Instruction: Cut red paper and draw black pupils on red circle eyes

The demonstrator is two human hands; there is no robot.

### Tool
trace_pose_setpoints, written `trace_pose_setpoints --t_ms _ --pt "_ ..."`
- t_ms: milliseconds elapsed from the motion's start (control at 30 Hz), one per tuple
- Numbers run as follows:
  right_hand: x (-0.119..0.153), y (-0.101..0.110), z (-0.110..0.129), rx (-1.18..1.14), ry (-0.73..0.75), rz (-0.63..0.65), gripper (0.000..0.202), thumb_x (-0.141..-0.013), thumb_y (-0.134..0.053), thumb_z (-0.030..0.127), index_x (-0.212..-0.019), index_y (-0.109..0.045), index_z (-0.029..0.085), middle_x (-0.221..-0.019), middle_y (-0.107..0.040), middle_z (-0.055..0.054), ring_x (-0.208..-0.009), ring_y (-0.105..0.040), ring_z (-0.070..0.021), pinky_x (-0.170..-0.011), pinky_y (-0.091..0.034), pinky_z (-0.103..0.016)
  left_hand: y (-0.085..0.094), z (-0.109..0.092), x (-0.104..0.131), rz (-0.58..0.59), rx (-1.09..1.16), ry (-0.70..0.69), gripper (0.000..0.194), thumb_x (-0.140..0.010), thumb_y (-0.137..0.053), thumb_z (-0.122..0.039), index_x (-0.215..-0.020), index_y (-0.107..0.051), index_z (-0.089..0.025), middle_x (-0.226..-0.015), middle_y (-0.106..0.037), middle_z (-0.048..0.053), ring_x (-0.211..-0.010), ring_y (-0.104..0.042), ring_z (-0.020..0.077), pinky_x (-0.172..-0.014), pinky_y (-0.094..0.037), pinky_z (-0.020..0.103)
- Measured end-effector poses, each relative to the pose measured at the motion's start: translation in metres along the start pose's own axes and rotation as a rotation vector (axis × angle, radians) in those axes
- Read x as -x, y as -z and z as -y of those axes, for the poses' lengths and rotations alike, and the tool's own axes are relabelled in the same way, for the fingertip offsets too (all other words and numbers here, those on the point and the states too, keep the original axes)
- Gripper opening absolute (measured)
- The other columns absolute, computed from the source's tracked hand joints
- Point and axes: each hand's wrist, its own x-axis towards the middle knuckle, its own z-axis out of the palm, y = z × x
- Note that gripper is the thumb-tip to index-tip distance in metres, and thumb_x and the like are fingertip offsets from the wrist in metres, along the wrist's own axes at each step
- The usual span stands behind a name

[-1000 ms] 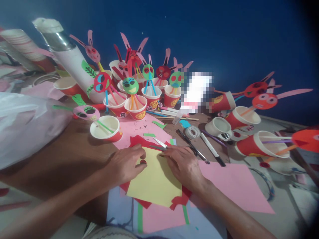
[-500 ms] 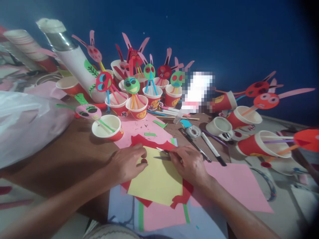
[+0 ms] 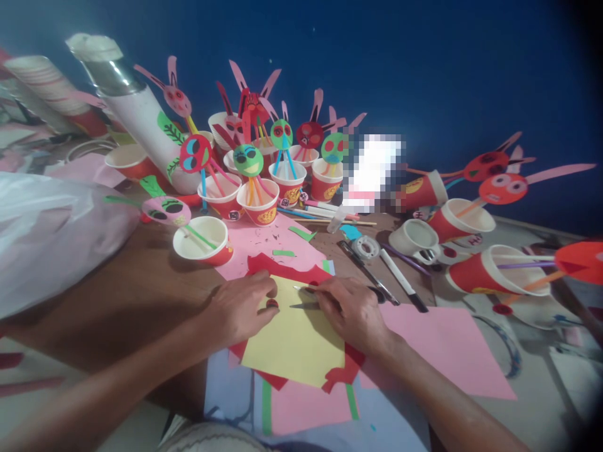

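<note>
My left hand (image 3: 245,309) is closed, with a small red-and-black paper piece (image 3: 272,304) pinched between thumb and fingers. My right hand (image 3: 354,312) grips a pair of scissors (image 3: 304,306), whose parted blades point left toward that piece. A gap lies between the blade tips and my left fingers. Beneath both hands is a yellow sheet of paper (image 3: 296,348), lying on red cut paper (image 3: 348,375). Most of the scissors' handle is hidden by my right hand.
Paper cups with decorated puppet heads, such as a green one (image 3: 248,160), stand behind. A flask (image 3: 136,113) rises at the left beside a plastic bag (image 3: 56,238). To the right are pens (image 3: 402,279), a tape roll (image 3: 365,248), a mug (image 3: 414,242) and pink paper (image 3: 452,351).
My right hand has turned slightly, and the upper scissor blade sits a little lower, nearer the other blade. My left hand stays almost in place.
</note>
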Motion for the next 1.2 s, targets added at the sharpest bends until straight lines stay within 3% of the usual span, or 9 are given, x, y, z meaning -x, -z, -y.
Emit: trace_pose_setpoints --t_ms 267,633,833,1033,1200 --pt "0.004 -0.005 -0.003 0.098 -0.034 0.031 0.020 -0.088 -0.048 0.024 -0.079 -0.064 0.016 -0.050 -0.060 0.000 -0.044 -0.054 -0.0134 -0.050 -0.030 -0.025 0.000 0.001 0.000 0.009 0.017 -0.008 0.010 -0.078 -0.049 -0.030 -0.081 -0.054 -0.022 -0.086 -0.060 -0.001 -0.077 -0.058 0.0171 -0.063 -0.037 0.028" --pt "0.004 -0.003 0.000 0.154 -0.123 0.059 0.020 -0.086 -0.047 0.023 -0.080 -0.065 0.018 -0.048 -0.062 0.000 -0.040 -0.055 -0.0132 -0.044 -0.024 -0.025 -0.003 0.004 0.005 -0.004 0.036 -0.006 0.010 -0.078 -0.049 -0.028 -0.072 -0.049 -0.020 -0.078 -0.057 -0.002 -0.069 -0.054 0.0145 -0.060 -0.033 0.027" --pt "0.004 -0.003 -0.001 0.114 -0.110 0.046 0.018 -0.086 -0.048 0.022 -0.080 -0.064 0.018 -0.053 -0.063 0.000 -0.046 -0.057 -0.0143 -0.048 -0.029 -0.025 0.000 0.012 0.014 -0.026 0.105 -0.082 0.017 -0.080 -0.049 -0.028 -0.066 -0.044 -0.019 -0.070 -0.053 -0.002 -0.065 -0.050 0.0123 -0.059 -0.033 0.024" --pt "0.001 -0.001 -0.003 0.027 -0.091 0.031 0.015 -0.087 -0.049 0.022 -0.083 -0.063 0.018 -0.070 -0.067 -0.003 -0.064 -0.061 -0.0166 -0.060 -0.040 -0.026 0.010 0.034 0.018 -0.061 0.181 0.077 0.016 -0.078 -0.054 -0.034 -0.071 -0.051 -0.021 -0.058 -0.050 -0.005 -0.057 -0.048 0.0110 -0.056 -0.034 0.023" --pt "-0.001 -0.001 -0.009 -0.023 -0.075 0.002 0.013 -0.087 -0.049 0.019 -0.087 -0.062 0.018 -0.082 -0.068 -0.006 -0.080 -0.061 -0.0195 -0.071 -0.045 -0.029 0.014 0.055 0.021 0.023 0.421 0.085 0.020 -0.079 -0.053 -0.040 -0.072 -0.051 -0.021 -0.057 -0.048 -0.007 -0.053 -0.043 0.0096 -0.049 -0.036 0.020"
